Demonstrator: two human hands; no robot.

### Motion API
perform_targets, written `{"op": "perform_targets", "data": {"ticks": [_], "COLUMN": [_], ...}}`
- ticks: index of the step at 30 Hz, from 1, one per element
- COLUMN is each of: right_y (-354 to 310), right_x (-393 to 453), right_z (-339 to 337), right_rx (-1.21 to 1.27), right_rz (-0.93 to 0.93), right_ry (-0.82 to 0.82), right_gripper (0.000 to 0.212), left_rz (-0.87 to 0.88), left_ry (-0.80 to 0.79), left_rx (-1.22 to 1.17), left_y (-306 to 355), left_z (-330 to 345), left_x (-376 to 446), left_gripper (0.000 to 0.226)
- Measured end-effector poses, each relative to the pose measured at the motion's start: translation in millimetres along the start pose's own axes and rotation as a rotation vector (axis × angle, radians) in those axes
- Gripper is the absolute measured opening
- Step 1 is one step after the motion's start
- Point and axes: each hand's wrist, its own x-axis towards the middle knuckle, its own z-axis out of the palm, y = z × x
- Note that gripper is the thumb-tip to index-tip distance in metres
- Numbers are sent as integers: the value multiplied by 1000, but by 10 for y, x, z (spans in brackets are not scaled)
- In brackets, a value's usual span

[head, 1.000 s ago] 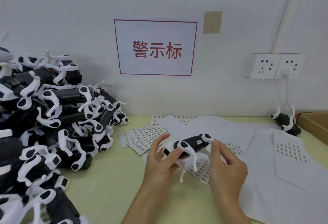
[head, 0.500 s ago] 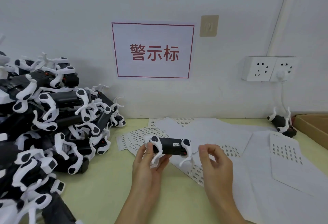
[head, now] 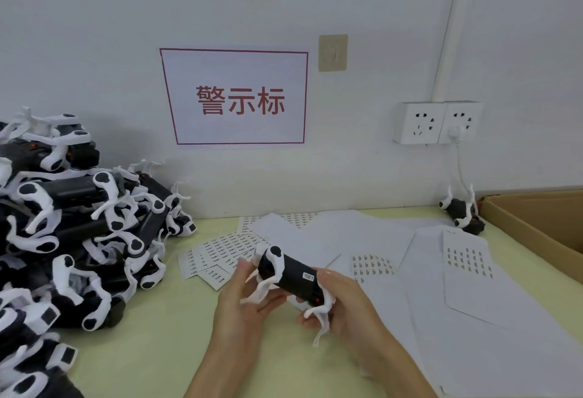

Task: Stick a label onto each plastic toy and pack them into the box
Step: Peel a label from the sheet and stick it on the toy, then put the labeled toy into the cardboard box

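We could not read the print on the small white label (head: pixel 308 277) stuck to the toy's (head: pixel 288 274) black body; it was too fine. The right hand (head: pixel 345 301) hid the toy's lower right end, and the box (head: pixel 536 224) was cut off at the right edge, its inside out of view. The heap of toys (head: pixel 79 240) ran off the left edge.

We held the toy above the yellow-green table (head: pixel 151 350), in front of the label sheets (head: pixel 220 252). Its long axis ran from upper left down to lower right, label side up, white legs splayed toward us. Our left hand (head: pixel 249 300) gripped the upper left end, fingers curled round a white leg. Our right hand gripped the lower right end, fingers wrapped under it.

One more toy (head: pixel 462 211) lay by the wall, beside the box, legs up.
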Motion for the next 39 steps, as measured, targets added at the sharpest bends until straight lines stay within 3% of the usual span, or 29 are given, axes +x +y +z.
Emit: {"op": "perform_targets", "data": {"ticks": [3,6,9,13,16,20,22,23,25,27,33,39], "right_y": [-67,-163,-287,-408,-438,-492,-548,-582,-629,-668,-879,-1422], "right_x": [-69,-195,-378,-738,-1056,-1302,-1398,-1439,-1514,-1568,-1716,-1705], "right_z": [-7,-22,-154,-608,-1107,-1517,-1699,-1789,-1960,-2128,-2728,-3727], "right_rx": [156,253,316,431,486,485,503,515,543,575,652,579], "right_rz": [77,76,112,116,57,3,-25,-35,-61,-86,-231,-359], "right_ry": [18,-2,32,165,295,429,479,497,515,522,544,588], "right_gripper": [40,46,44,50,54,52,48,47,45,43,37,39], "left_rz": [-14,63,263,572,760,912,968,927,700,519,502,384], "left_ry": [65,94,89,25,-156,-459,-649,-722,-848,-797,-662,-586], "left_rx": [-102,-29,258,733,1021,1157,1252,1341,1479,1581,1722,1809], "left_y": [-13,19,48,-16,-158,-400,-587,-709,-974,-1213,-2008,-2421], "left_z": [-15,-40,-33,136,449,875,1173,1314,1627,2035,2984,3246], "left_x": [-6,-8,-36,-178,-368,-589,-635,-630,-635,-653,-895,-815], "left_gripper": [58,48,28,42,32,29,16,9,37,53,56,59]}}
